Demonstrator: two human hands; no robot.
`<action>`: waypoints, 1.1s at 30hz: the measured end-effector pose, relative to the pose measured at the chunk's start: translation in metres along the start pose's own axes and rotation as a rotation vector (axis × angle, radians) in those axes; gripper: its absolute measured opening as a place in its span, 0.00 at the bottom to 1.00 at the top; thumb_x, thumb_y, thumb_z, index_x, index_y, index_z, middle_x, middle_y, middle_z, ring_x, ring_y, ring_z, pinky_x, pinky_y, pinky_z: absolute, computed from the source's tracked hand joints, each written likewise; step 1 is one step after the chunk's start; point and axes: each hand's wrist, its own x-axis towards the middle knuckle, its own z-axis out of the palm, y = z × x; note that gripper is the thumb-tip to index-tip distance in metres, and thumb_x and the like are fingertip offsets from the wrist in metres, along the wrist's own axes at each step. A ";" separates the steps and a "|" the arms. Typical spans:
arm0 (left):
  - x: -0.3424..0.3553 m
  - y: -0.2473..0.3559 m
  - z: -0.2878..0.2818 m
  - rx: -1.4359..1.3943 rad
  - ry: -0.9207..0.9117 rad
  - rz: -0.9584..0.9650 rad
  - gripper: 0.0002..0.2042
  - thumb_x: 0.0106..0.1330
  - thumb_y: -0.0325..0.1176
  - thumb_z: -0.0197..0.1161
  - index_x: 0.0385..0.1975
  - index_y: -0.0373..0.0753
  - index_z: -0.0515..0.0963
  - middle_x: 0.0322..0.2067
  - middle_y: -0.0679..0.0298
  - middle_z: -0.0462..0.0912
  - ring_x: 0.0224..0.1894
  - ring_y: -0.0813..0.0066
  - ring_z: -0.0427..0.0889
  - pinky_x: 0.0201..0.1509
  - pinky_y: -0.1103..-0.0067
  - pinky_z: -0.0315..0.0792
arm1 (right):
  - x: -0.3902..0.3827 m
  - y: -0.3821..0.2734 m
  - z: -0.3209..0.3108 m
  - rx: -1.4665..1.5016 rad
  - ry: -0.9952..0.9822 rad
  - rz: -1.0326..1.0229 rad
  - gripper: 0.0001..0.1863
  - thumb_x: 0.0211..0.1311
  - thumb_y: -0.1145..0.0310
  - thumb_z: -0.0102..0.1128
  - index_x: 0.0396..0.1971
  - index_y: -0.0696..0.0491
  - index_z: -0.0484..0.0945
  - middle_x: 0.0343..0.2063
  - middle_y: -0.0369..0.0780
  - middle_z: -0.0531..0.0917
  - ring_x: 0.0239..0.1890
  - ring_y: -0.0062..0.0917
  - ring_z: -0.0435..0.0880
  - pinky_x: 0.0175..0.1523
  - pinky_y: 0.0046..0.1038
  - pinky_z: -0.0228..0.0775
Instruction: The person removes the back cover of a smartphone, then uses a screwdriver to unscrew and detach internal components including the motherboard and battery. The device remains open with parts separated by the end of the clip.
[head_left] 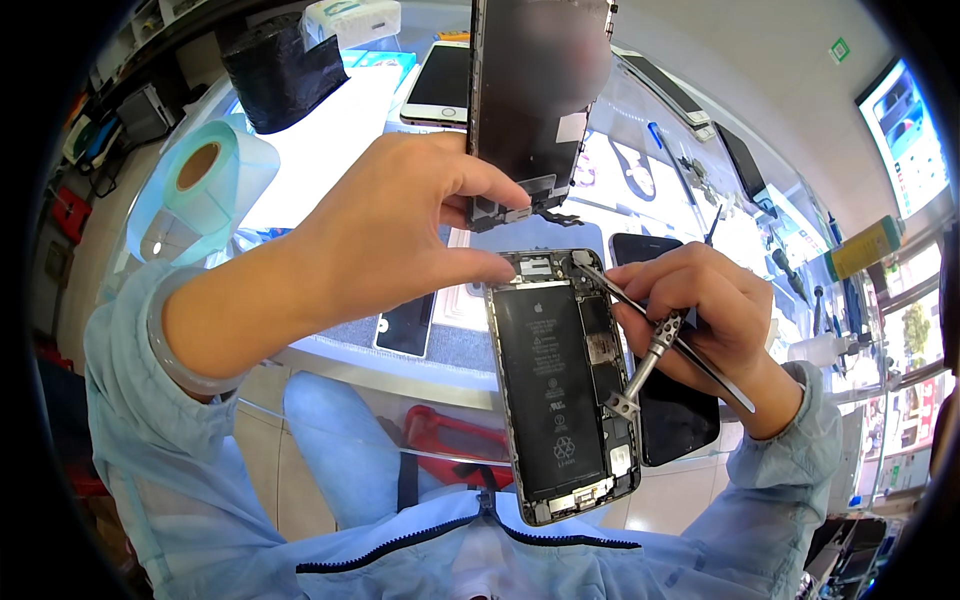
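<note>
An opened phone body (505, 390) with a black battery (548, 400) and bare inner parts stands tilted in front of me. My left hand (400, 225) grips the detached-looking phone screen (530, 90) by its lower edge, its dark inner side showing and a flex cable hanging down. The left thumb rests at the body's top left corner. In my right hand (712, 295) are metal tweezers (725, 382), their tips at the body's top right corner. A silver screwdriver (655, 352) is held in that same hand, slanting down over the body's right edge.
A dark phone (680, 425) lies behind the right hand, a white-framed phone (438, 85) farther back. Left stand a film roll (215, 180) and a black-wrapped bundle (280, 75). Hand tools (787, 270) and a yellow-labelled bottle (865, 250) are at right. A red stool (440, 435) sits below.
</note>
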 end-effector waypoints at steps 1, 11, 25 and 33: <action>0.000 0.001 0.000 -0.001 0.002 -0.007 0.22 0.43 0.25 0.75 0.42 0.36 0.80 0.36 0.60 0.78 0.40 0.73 0.80 0.47 0.79 0.78 | 0.000 0.000 0.000 -0.012 -0.005 0.001 0.12 0.45 0.81 0.69 0.21 0.56 0.71 0.22 0.41 0.80 0.30 0.32 0.86 0.33 0.25 0.79; 0.001 -0.004 0.001 -0.061 -0.005 -0.001 0.21 0.44 0.24 0.74 0.42 0.36 0.80 0.35 0.61 0.77 0.38 0.75 0.79 0.48 0.79 0.77 | -0.003 0.001 0.006 -0.120 -0.007 -0.102 0.08 0.46 0.80 0.66 0.23 0.58 0.73 0.24 0.42 0.78 0.22 0.29 0.80 0.25 0.23 0.72; 0.001 -0.003 0.001 -0.055 -0.002 0.004 0.21 0.44 0.25 0.75 0.42 0.35 0.80 0.36 0.61 0.77 0.38 0.75 0.79 0.48 0.79 0.77 | 0.000 -0.005 0.005 -0.143 -0.005 -0.102 0.08 0.46 0.79 0.66 0.23 0.57 0.73 0.22 0.40 0.77 0.20 0.28 0.78 0.23 0.23 0.70; 0.001 -0.004 0.001 -0.033 -0.002 0.019 0.21 0.44 0.26 0.75 0.42 0.35 0.80 0.36 0.61 0.77 0.38 0.75 0.80 0.47 0.80 0.77 | 0.003 -0.010 0.003 -0.133 -0.044 -0.043 0.12 0.37 0.81 0.66 0.24 0.57 0.73 0.24 0.40 0.77 0.23 0.30 0.79 0.26 0.25 0.71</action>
